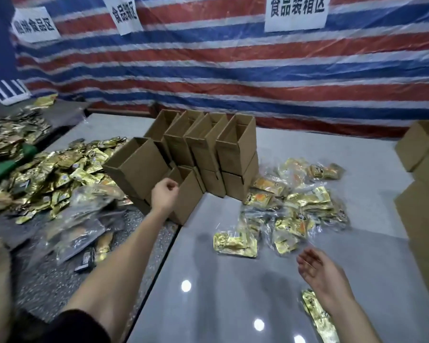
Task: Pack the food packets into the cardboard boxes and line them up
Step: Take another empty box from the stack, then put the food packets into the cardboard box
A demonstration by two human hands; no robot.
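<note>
Open cardboard boxes (223,144) stand stacked in two tiers at the middle of the floor. My left hand (164,194) is at the near small box (191,191), fingers curled by its rim; whether it grips the cardboard is unclear. Gold food packets (292,206) lie scattered to the right of the boxes, one pair (234,243) lying closest to me. My right hand (320,271) hovers open and empty, palm turned leftward, just below those packets. A single gold packet (320,318) lies under my right forearm.
A large heap of gold packets (55,169) and clear bags of dark packets (77,231) cover the floor on the left. More cardboard boxes (424,194) are stacked at the right edge. A striped tarp (233,65) with paper signs hangs behind.
</note>
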